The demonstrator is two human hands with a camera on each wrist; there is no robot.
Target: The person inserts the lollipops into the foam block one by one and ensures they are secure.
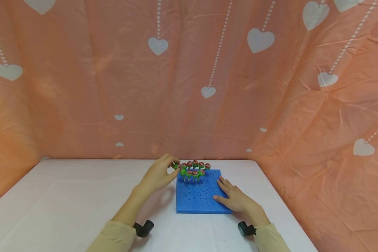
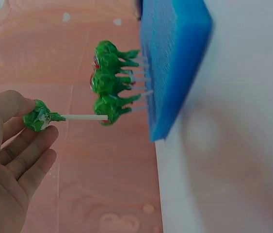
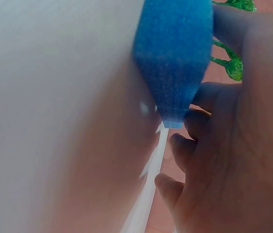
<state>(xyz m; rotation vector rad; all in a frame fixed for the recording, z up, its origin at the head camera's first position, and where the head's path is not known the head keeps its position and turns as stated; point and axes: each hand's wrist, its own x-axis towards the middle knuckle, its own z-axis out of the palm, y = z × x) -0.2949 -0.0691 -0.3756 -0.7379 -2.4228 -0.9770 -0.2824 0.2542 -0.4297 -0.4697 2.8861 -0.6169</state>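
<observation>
My left hand (image 1: 159, 173) pinches a green-wrapped lollipop (image 2: 39, 116) by its head between thumb and fingers. Its white stick points at the blue foam board (image 1: 195, 203), and in the left wrist view the whole stick shows, apart from the board. Several other lollipops (image 1: 195, 173) with red and green wrappers stand upright in rows at the board's far side, sticks pushed into it. Small dark holes dot the rest of its top. On the board's right edge rests my right hand (image 1: 237, 197), fingers spread; the right wrist view shows its fingers (image 3: 206, 97) against the board.
A white-covered table (image 1: 82, 196) carries the board near its far edge. Behind and to the right hangs a peach curtain (image 1: 182, 122) with white hearts. Each wrist wears a black camera mount (image 1: 144, 229).
</observation>
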